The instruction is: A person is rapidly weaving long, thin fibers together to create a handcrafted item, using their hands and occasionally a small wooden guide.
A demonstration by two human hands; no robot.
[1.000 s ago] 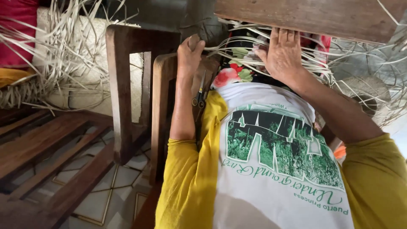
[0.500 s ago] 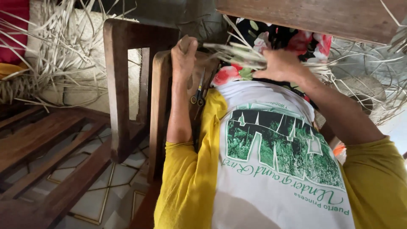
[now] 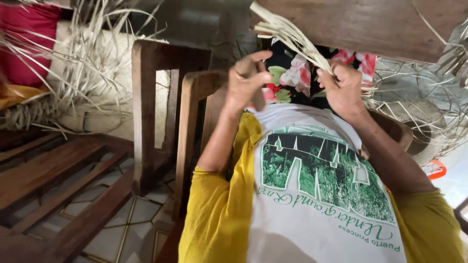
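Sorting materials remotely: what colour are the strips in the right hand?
Pale straw-beige strips, in the head view.

We cannot see where the bundle of pale straw strips (image 3: 292,41) starts: its upper end slips behind the wooden board (image 3: 370,24) at the top of the frame, and that board is cut off by the top edge. The right hand (image 3: 343,87) closes over the strips, so their lower ends are hidden. The left hand (image 3: 246,85) curls round something we cannot make out. At far right an orange object (image 3: 435,169) is mostly hidden behind the arm. At upper left a red cloth (image 3: 27,44) runs out of frame.
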